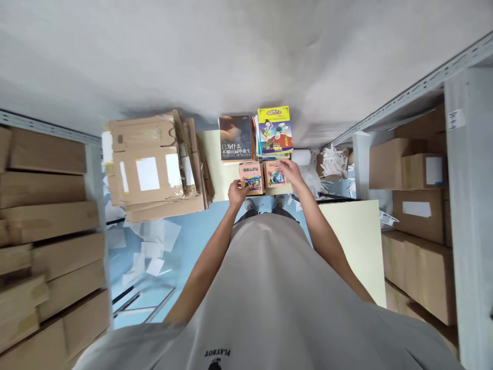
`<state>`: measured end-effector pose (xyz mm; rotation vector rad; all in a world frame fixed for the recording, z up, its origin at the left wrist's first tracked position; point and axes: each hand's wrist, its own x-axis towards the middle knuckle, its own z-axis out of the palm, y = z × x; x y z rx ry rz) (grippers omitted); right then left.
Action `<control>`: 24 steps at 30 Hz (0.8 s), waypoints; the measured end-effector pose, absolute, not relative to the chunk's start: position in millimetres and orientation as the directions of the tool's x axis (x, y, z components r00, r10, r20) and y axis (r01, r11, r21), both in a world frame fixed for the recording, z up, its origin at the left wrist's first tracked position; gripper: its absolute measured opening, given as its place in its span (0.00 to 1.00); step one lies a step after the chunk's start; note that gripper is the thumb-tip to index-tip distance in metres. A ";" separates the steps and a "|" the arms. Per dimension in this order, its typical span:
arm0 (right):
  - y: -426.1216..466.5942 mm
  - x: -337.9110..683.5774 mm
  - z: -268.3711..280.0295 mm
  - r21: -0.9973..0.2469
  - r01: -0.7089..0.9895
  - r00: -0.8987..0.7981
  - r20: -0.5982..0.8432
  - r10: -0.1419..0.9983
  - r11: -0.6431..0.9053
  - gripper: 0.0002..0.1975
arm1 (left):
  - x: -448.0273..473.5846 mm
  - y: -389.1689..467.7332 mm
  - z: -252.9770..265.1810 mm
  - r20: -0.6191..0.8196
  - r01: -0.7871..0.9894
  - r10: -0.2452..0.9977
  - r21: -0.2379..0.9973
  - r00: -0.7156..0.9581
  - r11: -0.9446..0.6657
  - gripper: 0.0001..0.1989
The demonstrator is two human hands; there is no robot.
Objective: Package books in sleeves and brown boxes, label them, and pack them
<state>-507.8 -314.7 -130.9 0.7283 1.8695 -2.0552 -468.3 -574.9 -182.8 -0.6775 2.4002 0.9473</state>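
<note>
Two small pink-covered picture books lie side by side at the table's near edge, each apparently on top of a small stack. My left hand (238,194) grips the lower left edge of the left picture book (252,174), its thumb on the cover. At the upper right corner of the right picture book (275,177), my right hand (291,172) is closed on the edge, fingers over the cover. Just behind them stand a stack topped by a dark-covered book (235,134) and another topped by a yellow and purple comic-style book (275,128).
Flattened cardboard boxes (146,139) are piled on the pale table (220,180) at left. A white roll (301,156) and plastic wrap lie at right. Shelves of cartons (427,257) flank both sides. Paper scraps (154,249) litter the blue floor.
</note>
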 end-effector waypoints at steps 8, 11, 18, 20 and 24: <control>-355.5 -480.0 -144.3 -0.758 0.651 -0.752 -0.650 0.107 -0.037 0.04 | -464.1 -587.5 -196.8 -0.597 -0.592 -0.203 0.581 -0.776 0.558 0.20; -365.4 -466.1 -151.3 -0.736 0.676 -0.732 -0.676 0.085 -0.034 0.07 | -460.5 -589.3 -199.3 -0.571 -0.578 -0.196 0.626 -0.797 0.524 0.25; -332.3 -503.2 -152.7 -0.831 0.518 -0.849 -0.468 0.246 0.203 0.11 | -503.4 -567.4 -199.9 -0.214 -0.236 -0.099 0.863 -0.972 0.447 0.34; -312.0 -531.7 -150.6 -0.836 0.393 -0.907 -0.283 0.312 0.383 0.15 | -530.9 -549.8 -200.0 -0.176 -0.149 0.028 0.895 -0.984 0.421 0.38; -280.4 -588.2 -158.6 -0.695 0.301 -0.932 -0.069 0.356 0.653 0.24 | -579.9 -507.4 -203.4 -0.166 -0.058 0.243 0.916 -0.956 0.398 0.51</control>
